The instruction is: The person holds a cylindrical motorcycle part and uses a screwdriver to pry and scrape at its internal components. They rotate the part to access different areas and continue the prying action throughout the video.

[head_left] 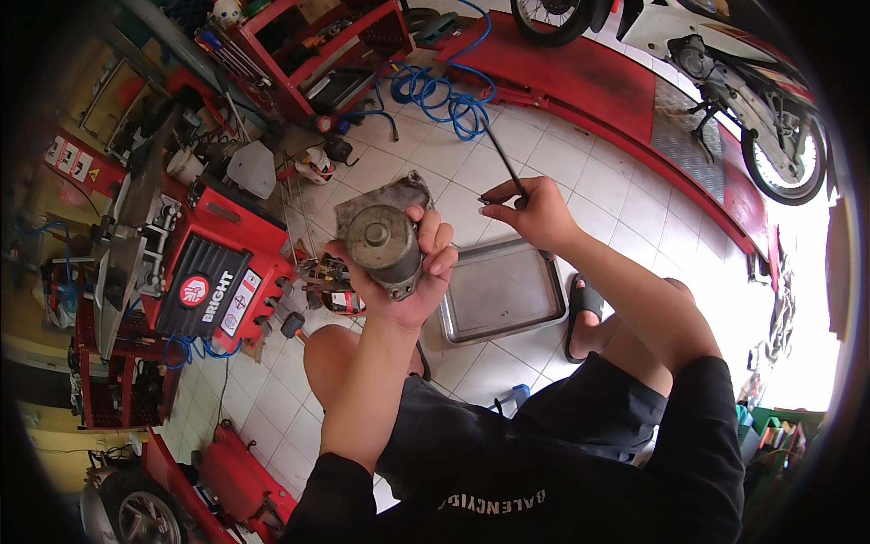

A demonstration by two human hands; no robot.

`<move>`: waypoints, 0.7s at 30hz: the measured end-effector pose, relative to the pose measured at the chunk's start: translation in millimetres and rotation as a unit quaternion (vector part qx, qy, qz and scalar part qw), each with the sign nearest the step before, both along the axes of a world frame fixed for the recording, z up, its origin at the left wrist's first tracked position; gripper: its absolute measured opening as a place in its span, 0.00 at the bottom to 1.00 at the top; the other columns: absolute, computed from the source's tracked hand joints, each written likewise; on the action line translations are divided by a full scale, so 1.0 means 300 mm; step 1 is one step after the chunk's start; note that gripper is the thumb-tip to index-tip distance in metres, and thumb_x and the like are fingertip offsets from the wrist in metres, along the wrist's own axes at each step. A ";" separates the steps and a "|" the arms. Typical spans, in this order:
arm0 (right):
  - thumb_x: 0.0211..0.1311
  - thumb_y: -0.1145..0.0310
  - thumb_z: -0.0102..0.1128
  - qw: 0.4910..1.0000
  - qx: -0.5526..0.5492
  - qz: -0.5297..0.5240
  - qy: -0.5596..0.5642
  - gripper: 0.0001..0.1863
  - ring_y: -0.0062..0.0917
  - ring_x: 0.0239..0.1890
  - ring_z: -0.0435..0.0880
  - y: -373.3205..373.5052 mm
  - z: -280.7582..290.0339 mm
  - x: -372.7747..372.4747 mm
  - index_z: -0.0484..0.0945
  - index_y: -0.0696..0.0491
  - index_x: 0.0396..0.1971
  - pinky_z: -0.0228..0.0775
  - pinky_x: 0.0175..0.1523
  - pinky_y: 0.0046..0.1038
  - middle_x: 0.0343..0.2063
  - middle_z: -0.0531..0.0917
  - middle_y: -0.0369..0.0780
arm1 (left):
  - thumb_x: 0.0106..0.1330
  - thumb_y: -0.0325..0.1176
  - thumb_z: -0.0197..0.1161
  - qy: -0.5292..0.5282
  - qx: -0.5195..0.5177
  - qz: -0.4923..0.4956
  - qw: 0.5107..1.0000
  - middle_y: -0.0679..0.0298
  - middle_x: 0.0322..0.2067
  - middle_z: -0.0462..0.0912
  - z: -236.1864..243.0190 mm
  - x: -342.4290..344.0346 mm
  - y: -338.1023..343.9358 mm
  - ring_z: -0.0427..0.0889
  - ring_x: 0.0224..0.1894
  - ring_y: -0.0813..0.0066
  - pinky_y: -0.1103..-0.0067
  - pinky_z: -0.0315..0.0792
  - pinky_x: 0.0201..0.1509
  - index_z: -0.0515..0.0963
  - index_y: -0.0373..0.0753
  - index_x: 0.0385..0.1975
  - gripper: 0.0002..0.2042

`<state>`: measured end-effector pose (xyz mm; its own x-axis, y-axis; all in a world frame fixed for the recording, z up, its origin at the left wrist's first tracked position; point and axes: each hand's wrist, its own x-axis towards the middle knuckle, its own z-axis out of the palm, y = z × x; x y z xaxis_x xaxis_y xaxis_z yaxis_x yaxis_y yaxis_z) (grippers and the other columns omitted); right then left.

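My left hand (421, 281) is wrapped round a worn, cylindrical metal motor (376, 238), raised in front of me with its round end cap facing up. A small lug with holes shows at its lower end. To the right, my right hand (535, 216) is closed round a long, thin dark rod (505, 159) that slants up and to the left. A small dark bit shows at the fingertips; I cannot make out what it is. Below the hands, a rectangular metal tray (503, 336) lies on the floor. A grimy grey cloth (412, 189) shows behind the motor.
A red tyre machine (204, 263) stands at left, near a red tool cart (272, 63). Blue air hose (435, 104) coils on the tiles ahead. A red lift platform (580, 82) carries a motorcycle (725, 82) at far right. A basket of tools (335, 281) sits beside my left knee.
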<state>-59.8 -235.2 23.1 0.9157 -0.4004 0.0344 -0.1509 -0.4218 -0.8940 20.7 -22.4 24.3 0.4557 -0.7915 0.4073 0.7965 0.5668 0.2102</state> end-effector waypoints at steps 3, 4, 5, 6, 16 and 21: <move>0.55 0.66 0.77 0.994 0.097 0.027 -0.044 0.12 0.10 0.16 0.62 0.067 0.121 -0.132 0.88 0.56 0.36 0.54 0.23 0.20 0.17 0.80 0.30 | 0.47 0.75 0.69 -0.054 0.058 0.062 0.995 0.64 0.35 0.70 0.008 -0.014 -0.026 0.66 0.37 0.74 0.80 0.67 0.40 0.72 0.35 0.52 0.47; 0.55 0.66 0.78 0.989 0.132 0.025 -0.055 0.13 0.08 0.15 0.57 0.089 0.124 -0.185 0.88 0.56 0.36 0.48 0.21 0.19 0.14 0.77 0.27 | 0.48 0.78 0.64 -0.050 0.064 0.075 0.994 0.62 0.39 0.73 0.006 -0.019 -0.037 0.68 0.39 0.73 0.78 0.66 0.41 0.73 0.34 0.53 0.49; 0.56 0.67 0.78 0.980 0.171 0.052 -0.087 0.11 0.08 0.15 0.57 0.108 0.109 -0.227 0.87 0.55 0.36 0.47 0.22 0.19 0.13 0.72 0.26 | 0.48 0.79 0.63 -0.052 0.108 0.128 0.985 0.62 0.41 0.74 0.001 -0.023 -0.048 0.68 0.39 0.72 0.78 0.66 0.41 0.73 0.33 0.54 0.50; 0.55 0.68 0.78 0.973 0.144 0.102 -0.150 0.10 0.07 0.16 0.58 0.128 0.110 -0.247 0.87 0.54 0.35 0.47 0.22 0.19 0.15 0.72 0.25 | 0.48 0.79 0.62 -0.052 0.158 0.178 0.970 0.61 0.43 0.75 -0.011 -0.032 -0.051 0.68 0.40 0.72 0.78 0.66 0.40 0.73 0.33 0.55 0.51; 0.53 0.64 0.79 0.975 0.112 0.126 -0.146 0.13 0.17 0.18 0.65 0.136 0.084 -0.227 0.85 0.56 0.31 0.57 0.24 0.24 0.20 0.78 0.36 | 0.47 0.71 0.70 -0.256 0.201 0.264 0.908 0.60 0.41 0.79 -0.045 -0.037 -0.101 0.81 0.44 0.72 0.76 0.78 0.50 0.71 0.29 0.51 0.48; 0.54 0.65 0.78 0.976 0.081 0.130 -0.153 0.13 0.21 0.18 0.66 0.110 0.069 -0.208 0.83 0.58 0.29 0.58 0.24 0.26 0.18 0.74 0.38 | 0.49 0.72 0.68 -0.188 0.197 0.251 0.929 0.59 0.42 0.78 -0.041 -0.057 -0.151 0.80 0.45 0.72 0.76 0.78 0.49 0.71 0.29 0.51 0.47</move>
<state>-122.3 -202.2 43.8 0.9440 -0.1785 0.2774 0.2267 -0.2597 -0.9387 3.6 -67.6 12.0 0.6921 -0.6389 0.3360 0.2802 0.6667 0.6907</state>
